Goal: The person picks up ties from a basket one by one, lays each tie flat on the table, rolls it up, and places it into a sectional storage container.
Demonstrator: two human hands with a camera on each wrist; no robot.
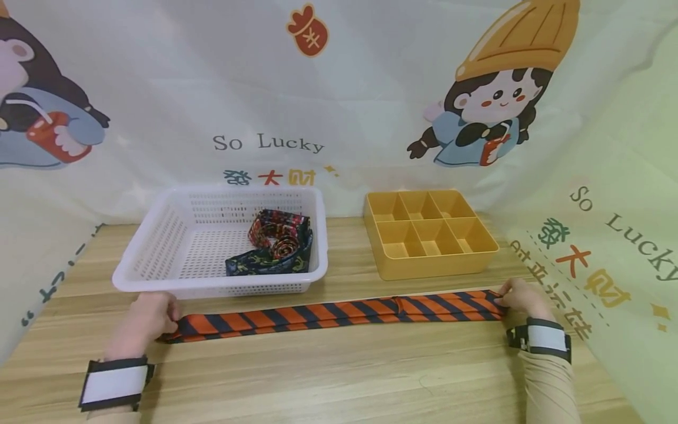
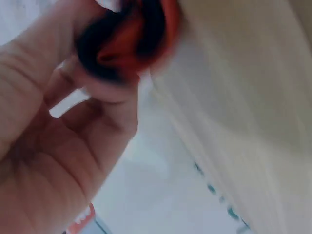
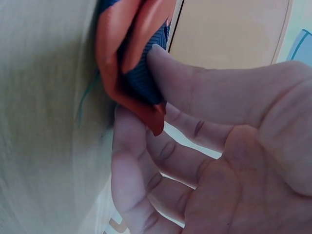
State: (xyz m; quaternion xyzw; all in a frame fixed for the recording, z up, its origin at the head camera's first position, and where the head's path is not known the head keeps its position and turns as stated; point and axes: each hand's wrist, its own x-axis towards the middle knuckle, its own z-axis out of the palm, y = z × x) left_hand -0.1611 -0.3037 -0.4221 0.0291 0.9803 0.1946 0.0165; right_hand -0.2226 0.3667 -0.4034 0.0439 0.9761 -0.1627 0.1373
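An orange and navy striped necktie (image 1: 328, 315) stretches lengthwise across the wooden table, folded so that layers lie on one another. At its left end my left hand (image 1: 150, 318) pinches the fabric; the left wrist view shows the folded end of the tie (image 2: 136, 44) between thumb and fingers, somewhat blurred. My right hand (image 1: 521, 297) holds the other end. In the right wrist view the thumb (image 3: 195, 87) presses on top of the striped cloth (image 3: 139, 53), with fingers beneath its corner.
Behind the tie on the left stands a white perforated basket (image 1: 212, 285) with several rolled or folded patterned ties (image 1: 281, 241) in it. A yellow six-compartment box (image 1: 434, 268) stands at the back right. Printed white cloth (image 1: 360, 106) hangs behind and along both sides.
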